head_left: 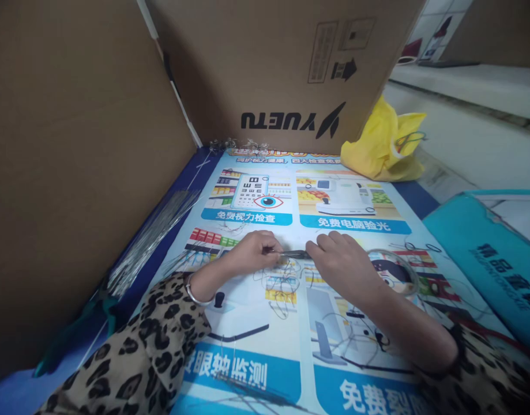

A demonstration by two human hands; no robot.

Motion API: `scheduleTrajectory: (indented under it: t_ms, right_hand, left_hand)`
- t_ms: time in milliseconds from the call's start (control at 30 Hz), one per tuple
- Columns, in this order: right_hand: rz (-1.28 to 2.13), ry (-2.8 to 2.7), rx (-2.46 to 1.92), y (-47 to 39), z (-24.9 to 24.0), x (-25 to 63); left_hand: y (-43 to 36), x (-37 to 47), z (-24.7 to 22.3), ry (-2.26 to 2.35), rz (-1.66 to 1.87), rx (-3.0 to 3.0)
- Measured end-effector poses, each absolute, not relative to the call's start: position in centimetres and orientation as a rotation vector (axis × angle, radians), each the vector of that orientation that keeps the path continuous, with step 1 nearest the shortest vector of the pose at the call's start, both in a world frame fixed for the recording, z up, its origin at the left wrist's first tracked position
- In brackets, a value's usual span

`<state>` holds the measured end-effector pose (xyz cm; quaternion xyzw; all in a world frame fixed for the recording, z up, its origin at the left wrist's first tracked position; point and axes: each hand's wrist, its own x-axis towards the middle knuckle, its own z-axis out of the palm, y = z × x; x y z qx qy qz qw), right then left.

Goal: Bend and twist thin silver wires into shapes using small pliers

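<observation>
My left hand (258,252) is closed in a pinch at the tip of a pair of slim pliers (294,253). A bit of thin wire seems to be between its fingers, mostly hidden by them. Wrapped round the pliers' dark handles is my right hand (340,262), with the metal jaws pointing left toward the other hand. Just below the jaws, tangled loops of thin wire (284,285) lie over the printed sheet (305,323). A clear ring-shaped object (414,274) shows behind my right wrist.
A bundle of straight wires (150,242) lies on the left beside teal-handled pliers (102,305). Cardboard walls (269,69) stand at left and back. Small wire pieces (243,145) sit along the back. A yellow bag (383,147) and a turquoise package (485,253) are on the right.
</observation>
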<state>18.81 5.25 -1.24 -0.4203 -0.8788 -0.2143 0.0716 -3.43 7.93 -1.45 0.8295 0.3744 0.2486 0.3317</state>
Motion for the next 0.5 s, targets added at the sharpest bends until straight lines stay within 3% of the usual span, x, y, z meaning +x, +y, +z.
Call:
scheduleTrajectory:
  t_ms: [500]
  right_hand:
    - [-0.333, -2.608, -1.542, 4.69, -1.86, 18.08]
  left_hand:
    - [8.08, -3.42, -1.37, 1.026, 0.631, 2.056]
